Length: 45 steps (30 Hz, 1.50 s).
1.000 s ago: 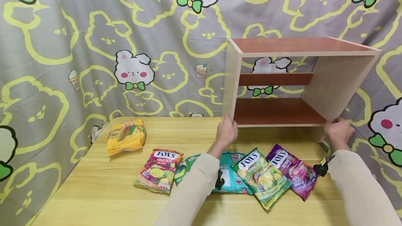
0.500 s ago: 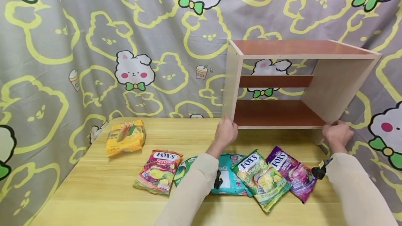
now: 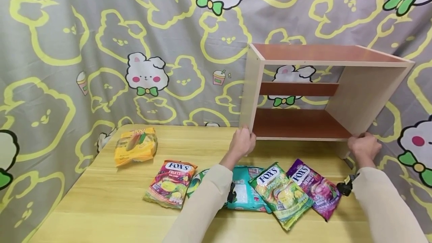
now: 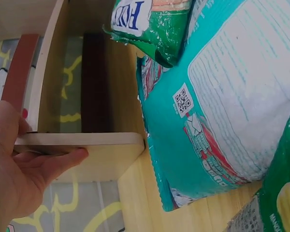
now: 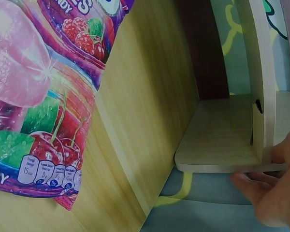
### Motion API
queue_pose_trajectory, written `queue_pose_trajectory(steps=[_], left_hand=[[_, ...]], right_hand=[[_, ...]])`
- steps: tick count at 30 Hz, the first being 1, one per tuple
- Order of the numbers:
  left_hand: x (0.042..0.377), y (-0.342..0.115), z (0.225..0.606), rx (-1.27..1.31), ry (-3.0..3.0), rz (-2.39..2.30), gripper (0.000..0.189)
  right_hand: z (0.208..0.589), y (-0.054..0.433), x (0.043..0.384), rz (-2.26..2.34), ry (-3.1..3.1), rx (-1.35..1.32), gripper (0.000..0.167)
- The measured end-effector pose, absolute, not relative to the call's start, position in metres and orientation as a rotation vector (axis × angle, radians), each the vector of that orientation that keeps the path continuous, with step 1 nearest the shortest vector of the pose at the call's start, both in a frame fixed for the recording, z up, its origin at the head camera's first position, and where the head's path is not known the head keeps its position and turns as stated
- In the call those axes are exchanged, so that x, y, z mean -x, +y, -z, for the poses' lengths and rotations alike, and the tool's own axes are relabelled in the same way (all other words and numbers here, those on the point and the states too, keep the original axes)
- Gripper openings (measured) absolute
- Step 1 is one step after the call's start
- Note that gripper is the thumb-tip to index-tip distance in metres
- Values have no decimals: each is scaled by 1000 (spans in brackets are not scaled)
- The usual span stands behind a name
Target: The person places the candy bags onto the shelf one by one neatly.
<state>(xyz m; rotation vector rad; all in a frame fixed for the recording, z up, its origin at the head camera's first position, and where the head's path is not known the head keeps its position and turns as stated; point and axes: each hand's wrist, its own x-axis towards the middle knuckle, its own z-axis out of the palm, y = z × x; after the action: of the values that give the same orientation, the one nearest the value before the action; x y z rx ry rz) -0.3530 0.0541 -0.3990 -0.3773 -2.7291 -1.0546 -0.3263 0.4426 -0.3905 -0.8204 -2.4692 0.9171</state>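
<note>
A small wooden shelf (image 3: 330, 53), with a red-brown top and boards and pale side panels, stands at the back right of the table. My left hand (image 3: 241, 142) grips the front edge of its left panel, low down. In the left wrist view, the thumb and fingers of that hand (image 4: 19, 164) lie on either side of the panel. On the right panel's lower front edge, my right hand (image 3: 364, 147) has its hold; the right wrist view shows only part of this hand (image 5: 275, 188). Below the shelf lie a green candy bag (image 3: 281, 194) and a purple one (image 3: 317, 190).
A teal bag (image 3: 243, 190) and a green bag (image 3: 199, 181) are partly hidden by my left sleeve. Further left are an orange-red candy bag (image 3: 171, 183) and a yellow bag (image 3: 136, 146). A patterned curtain (image 3: 189, 48) hangs close behind the wooden table (image 3: 101, 205).
The head view has tilted slightly. Both hands keep their hold on the shelf, and the bags have not visibly moved on the table.
</note>
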Motion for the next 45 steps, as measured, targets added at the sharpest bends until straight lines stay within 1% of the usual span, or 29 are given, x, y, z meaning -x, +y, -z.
queue_pose_trajectory(steps=[5, 14, 20, 26, 31, 35, 45], left_hand=[[355, 48, 401, 375, -2715, 1082, 22], [353, 29, 401, 428, -2698, 1140, 21], [354, 11, 402, 432, -2696, 1179, 22], [355, -11, 400, 439, -2692, 1206, 23], [354, -31, 397, 463, -2693, 1181, 18], [356, -49, 397, 465, -2676, 1185, 18], [359, -97, 397, 396, -2656, 1165, 20]], right_hand=[[391, 438, 325, -929, -2475, 802, 50], [392, 434, 322, -897, -2515, 754, 44], [391, 427, 317, -894, -2569, 645, 39], [391, 405, 314, -913, -2528, 557, 32], [393, 392, 316, -965, -2534, 519, 31], [395, 379, 319, -975, -2527, 459, 31], [396, 341, 321, -931, -2516, 359, 22]])
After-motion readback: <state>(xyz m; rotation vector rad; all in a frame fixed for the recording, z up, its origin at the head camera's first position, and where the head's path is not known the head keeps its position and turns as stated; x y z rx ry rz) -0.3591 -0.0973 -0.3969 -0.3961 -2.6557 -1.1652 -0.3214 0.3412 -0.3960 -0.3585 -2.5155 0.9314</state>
